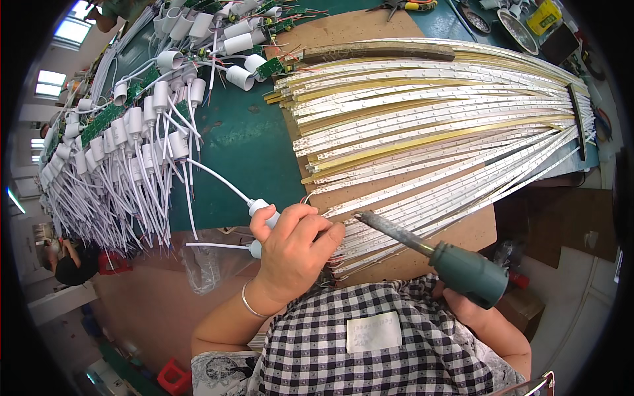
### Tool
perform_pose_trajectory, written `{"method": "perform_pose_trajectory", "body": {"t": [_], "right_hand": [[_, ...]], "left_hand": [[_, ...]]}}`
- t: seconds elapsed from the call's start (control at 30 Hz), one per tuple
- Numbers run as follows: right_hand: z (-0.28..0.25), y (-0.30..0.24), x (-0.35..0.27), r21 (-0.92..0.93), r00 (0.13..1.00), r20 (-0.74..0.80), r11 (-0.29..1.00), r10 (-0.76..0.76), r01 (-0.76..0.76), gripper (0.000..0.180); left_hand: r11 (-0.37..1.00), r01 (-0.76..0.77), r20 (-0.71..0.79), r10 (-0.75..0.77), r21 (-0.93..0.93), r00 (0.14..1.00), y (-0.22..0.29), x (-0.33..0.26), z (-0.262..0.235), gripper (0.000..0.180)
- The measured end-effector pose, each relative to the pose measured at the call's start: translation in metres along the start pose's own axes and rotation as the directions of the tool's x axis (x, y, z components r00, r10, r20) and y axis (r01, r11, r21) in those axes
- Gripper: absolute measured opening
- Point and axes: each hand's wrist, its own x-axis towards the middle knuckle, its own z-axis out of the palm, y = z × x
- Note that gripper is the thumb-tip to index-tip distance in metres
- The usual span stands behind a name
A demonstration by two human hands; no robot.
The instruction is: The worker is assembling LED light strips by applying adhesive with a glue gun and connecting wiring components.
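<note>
My left hand (294, 244) is closed round a white plastic cylinder (259, 206) with a white cable (221, 177) running from its far left end. Thin wires (306, 199) stick out by its fingertips, beside the ends of the LED strips (389, 119). A second white cylinder (255, 249) with a cable shows under the same hand; whether the fingers grip it too is hidden. In my right hand (459, 305) is a soldering iron (456, 264), held by its dark green handle, which hides most of the fingers. Its blackened tip points left, above the strip ends near my left hand.
Several white sockets with cables and green circuit boards (105, 119) are heaped at the left on the green table (244, 152). A dark bar (376, 54) lies across the strips, another (578, 122) across their right ends. Pliers (396, 6) and a round metal dish (517, 30) stand behind.
</note>
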Motion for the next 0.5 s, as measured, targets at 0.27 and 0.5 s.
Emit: {"method": "perform_pose_trajectory", "body": {"t": [0.27,0.5], "right_hand": [[-0.005,-0.002,-0.005,0.129,0.994,-0.015,0.986,0.109,-0.106,0.021],[-0.007,-0.004,-0.004,0.027,0.999,0.01,0.999,0.042,-0.043,0.023]], "left_hand": [[1.0,-0.002,0.013,0.002,0.004,1.0,0.001,0.0,-0.003,0.013],[1.0,0.014,0.019,-0.014,0.002,1.0,0.004,0.003,-0.005,0.016]]}}
